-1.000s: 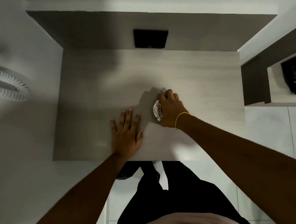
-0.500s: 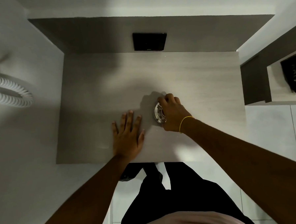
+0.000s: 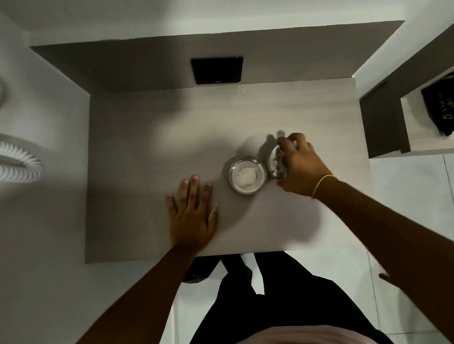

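Observation:
A small round glass jar [image 3: 247, 175] stands uncovered on the pale wooden table [image 3: 145, 139], with something white inside it. Just to the jar's right my right hand [image 3: 299, 165] grips the glass lid [image 3: 274, 161], tilted on its edge and held apart from the jar. A yellow band circles that wrist. Left of the jar, my left hand [image 3: 192, 215] lies flat on the table with its fingers spread, holding nothing.
A black square panel [image 3: 217, 70] sits in the dark back board behind the table. A coiled white hose [image 3: 9, 162] hangs on the left wall. At the right, a shelf [image 3: 384, 126] holds a black bag [image 3: 447, 105]. White floor tiles lie below.
My right hand has lifted the lid off the jar and moved it to the right, uncovering the white contents. My left hand has stayed flat on the table.

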### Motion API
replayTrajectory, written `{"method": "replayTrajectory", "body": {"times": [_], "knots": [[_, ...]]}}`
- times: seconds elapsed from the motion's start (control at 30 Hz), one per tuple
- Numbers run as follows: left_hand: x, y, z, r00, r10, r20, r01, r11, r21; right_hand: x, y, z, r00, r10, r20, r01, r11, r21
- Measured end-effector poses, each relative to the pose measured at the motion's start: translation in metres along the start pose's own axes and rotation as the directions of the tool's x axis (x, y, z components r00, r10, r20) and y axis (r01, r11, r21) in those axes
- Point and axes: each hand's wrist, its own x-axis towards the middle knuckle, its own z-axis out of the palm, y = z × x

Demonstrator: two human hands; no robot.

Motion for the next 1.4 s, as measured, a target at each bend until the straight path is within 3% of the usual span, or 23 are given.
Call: {"method": "replayTrajectory", "body": {"times": [0.17, 0.43, 0.73, 0.93, 1.07, 1.2, 1.4], "knots": [[0.0, 0.0, -0.001, 1.0, -0.002, -0.004, 0.002, 1.0, 0.002, -0.003, 0.049, -0.004, 0.991, 0.108, 0.079, -0.102, 0.992, -0.073], [0.0, 0.0, 0.0, 1.0, -0.017, 0.009, 0.017, 1.0, 0.014, -0.007, 0.067, 0.004, 0.997, 0.074, 0.023, -0.072, 0.996, -0.051], [0.0, 0.002, -0.002, 0.999, -0.031, 0.017, 0.031, 0.999, 0.016, -0.017, 0.068, 0.021, 0.996, 0.084, 0.02, -0.08, 0.985, -0.156], [-0.001, 0.003, -0.002, 0.998, -0.042, 0.037, 0.041, 0.999, 0.018, -0.008, 0.027, 0.023, 0.986, -0.091, -0.14, 0.064, 0.98, -0.191], [-0.002, 0.002, -0.001, 0.999, -0.039, 0.021, 0.039, 0.999, 0.01, 0.014, 0.004, 0.03, 0.981, -0.181, -0.071, 0.162, 0.965, -0.208], [0.001, 0.003, -0.001, 0.998, -0.06, 0.027, 0.059, 0.998, 0.026, 0.031, -0.008, 0.033, 0.961, -0.273, 0.037, 0.275, 0.96, -0.062], [0.001, 0.001, 0.0, 0.997, -0.059, 0.053, 0.057, 0.998, 0.032, 0.049, -0.014, 0.036, 0.968, -0.229, 0.105, 0.226, 0.973, 0.041]]}}
